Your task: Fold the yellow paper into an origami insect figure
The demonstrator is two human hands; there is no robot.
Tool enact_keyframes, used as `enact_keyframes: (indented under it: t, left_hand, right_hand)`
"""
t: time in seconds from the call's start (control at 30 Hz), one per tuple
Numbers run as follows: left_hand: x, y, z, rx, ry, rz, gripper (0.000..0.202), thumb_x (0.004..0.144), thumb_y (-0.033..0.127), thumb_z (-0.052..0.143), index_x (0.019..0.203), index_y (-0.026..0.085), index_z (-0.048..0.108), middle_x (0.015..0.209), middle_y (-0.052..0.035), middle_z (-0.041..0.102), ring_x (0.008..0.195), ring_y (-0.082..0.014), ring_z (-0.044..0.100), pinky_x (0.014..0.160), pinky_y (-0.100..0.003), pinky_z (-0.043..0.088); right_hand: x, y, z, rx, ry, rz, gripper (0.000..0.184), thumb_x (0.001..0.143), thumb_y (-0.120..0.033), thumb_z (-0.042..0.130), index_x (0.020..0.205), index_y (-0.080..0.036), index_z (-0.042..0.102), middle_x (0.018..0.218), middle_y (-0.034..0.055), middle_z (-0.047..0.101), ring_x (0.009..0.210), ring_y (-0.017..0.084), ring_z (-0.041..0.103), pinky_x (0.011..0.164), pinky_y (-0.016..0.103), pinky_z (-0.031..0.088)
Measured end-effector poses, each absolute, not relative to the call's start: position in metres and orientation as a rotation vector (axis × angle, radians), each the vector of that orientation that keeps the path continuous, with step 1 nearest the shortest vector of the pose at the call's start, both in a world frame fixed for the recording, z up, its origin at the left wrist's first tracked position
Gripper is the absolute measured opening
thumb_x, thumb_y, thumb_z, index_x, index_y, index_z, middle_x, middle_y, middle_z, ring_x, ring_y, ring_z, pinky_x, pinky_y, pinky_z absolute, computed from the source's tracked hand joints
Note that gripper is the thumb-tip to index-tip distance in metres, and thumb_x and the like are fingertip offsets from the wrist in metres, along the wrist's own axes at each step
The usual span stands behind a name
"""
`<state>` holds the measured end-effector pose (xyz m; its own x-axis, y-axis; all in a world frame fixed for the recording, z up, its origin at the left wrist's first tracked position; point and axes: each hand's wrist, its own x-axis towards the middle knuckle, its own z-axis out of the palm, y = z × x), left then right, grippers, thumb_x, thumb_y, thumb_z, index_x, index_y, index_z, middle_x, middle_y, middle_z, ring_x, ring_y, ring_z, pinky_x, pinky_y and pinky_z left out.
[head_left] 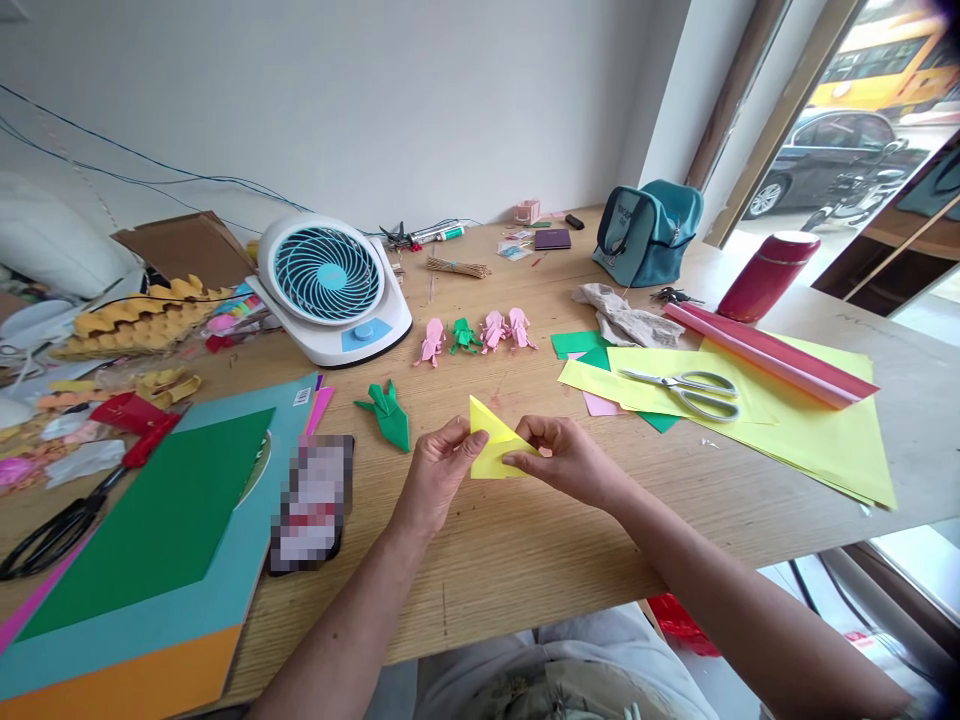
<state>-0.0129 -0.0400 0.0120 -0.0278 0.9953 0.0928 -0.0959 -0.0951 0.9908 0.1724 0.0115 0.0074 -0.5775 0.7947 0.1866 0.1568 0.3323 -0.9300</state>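
Observation:
A folded yellow paper piece (491, 445) is held just above the wooden table (525, 540) between both hands. My left hand (435, 470) pinches its left side and my right hand (562, 458) pinches its right side. A half-folded green paper figure (388, 412) lies just left of the hands. Beyond them stands a row of small folded paper frogs, pink ones (495, 330) and a green one (463, 336).
Scissors (686, 392) lie on yellow and green sheets (810, 430) at the right, beside rolled pink paper (772, 355), a red bottle (766, 275) and a teal bag (646, 230). A desk fan (330, 285) stands behind. Coloured sheets (157, 540), a phone (313, 502) and red-handled scissors (90, 495) lie left.

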Motion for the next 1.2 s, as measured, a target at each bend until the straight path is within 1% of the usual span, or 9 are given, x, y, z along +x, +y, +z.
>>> enact_keyframes:
  t: [0.17, 0.37, 0.63, 0.77, 0.93, 1.1, 1.2]
  left_hand:
    - [-0.012, -0.038, 0.009, 1.124, 1.156, 1.396, 0.035, 0.076, 0.04, 0.077, 0.062, 0.015, 0.056, 0.073, 0.001, 0.05, 0.072, -0.0118, 0.044, 0.068, -0.023, 0.041]
    - [-0.007, -0.038, 0.011, 1.044, 1.2, 1.449, 0.03, 0.069, 0.04, 0.082, 0.068, 0.015, 0.067, 0.068, 0.0018, 0.05, 0.069, -0.011, 0.045, 0.064, -0.022, 0.041]
    - [-0.003, -0.041, 0.015, 0.934, 1.171, 1.433, 0.034, 0.063, 0.038, 0.086, 0.064, 0.015, 0.061, 0.065, 0.0035, 0.052, 0.063, -0.0093, 0.046, 0.059, -0.021, 0.04]
    - [-0.002, -0.042, 0.014, 0.907, 1.158, 1.454, 0.035, 0.064, 0.037, 0.085, 0.064, 0.014, 0.059, 0.064, 0.0043, 0.049, 0.06, -0.0078, 0.042, 0.056, -0.02, 0.036]
    - [0.001, -0.041, 0.009, 0.949, 1.171, 1.51, 0.033, 0.07, 0.038, 0.081, 0.065, 0.015, 0.057, 0.063, 0.005, 0.043, 0.061, -0.0079, 0.037, 0.056, -0.02, 0.033]
    - [0.004, -0.041, 0.004, 1.01, 1.19, 1.56, 0.037, 0.077, 0.043, 0.075, 0.064, 0.016, 0.052, 0.063, 0.0049, 0.043, 0.061, -0.0084, 0.035, 0.056, -0.02, 0.032]
    - [0.004, -0.04, 0.003, 1.04, 1.2, 1.563, 0.038, 0.077, 0.044, 0.075, 0.065, 0.017, 0.052, 0.063, 0.0049, 0.043, 0.061, -0.0086, 0.036, 0.056, -0.02, 0.032]
  right_hand:
    - [0.172, 0.011, 0.007, -0.842, -1.972, 1.253, 0.024, 0.082, -0.033, 0.07, 0.07, -0.018, 0.056, 0.062, -0.0068, 0.047, 0.06, 0.009, 0.04, 0.058, 0.024, 0.03]
    - [0.171, 0.011, 0.005, -0.836, -1.979, 1.27, 0.023, 0.083, -0.033, 0.069, 0.072, -0.018, 0.056, 0.063, -0.0063, 0.049, 0.061, 0.01, 0.042, 0.059, 0.025, 0.033]
    - [0.171, 0.01, 0.003, -0.836, -1.98, 1.275, 0.022, 0.083, -0.034, 0.069, 0.072, -0.019, 0.057, 0.064, -0.0051, 0.052, 0.062, 0.011, 0.044, 0.06, 0.025, 0.034]
    - [0.171, 0.011, 0.002, -0.83, -1.977, 1.283, 0.022, 0.083, -0.035, 0.069, 0.074, -0.019, 0.057, 0.065, -0.0046, 0.053, 0.063, 0.011, 0.045, 0.06, 0.025, 0.035]
    - [0.17, 0.01, 0.002, -0.836, -1.978, 1.277, 0.023, 0.084, -0.035, 0.069, 0.074, -0.019, 0.056, 0.067, -0.0044, 0.054, 0.064, 0.011, 0.046, 0.061, 0.025, 0.034]
    - [0.169, 0.009, 0.002, -0.855, -1.973, 1.272, 0.025, 0.083, -0.037, 0.069, 0.073, -0.019, 0.056, 0.067, -0.0038, 0.054, 0.064, 0.011, 0.046, 0.06, 0.025, 0.035]
    - [0.167, 0.009, 0.003, -0.85, -1.964, 1.276, 0.029, 0.083, -0.042, 0.069, 0.074, -0.018, 0.056, 0.068, -0.0028, 0.055, 0.064, 0.012, 0.047, 0.06, 0.025, 0.035]
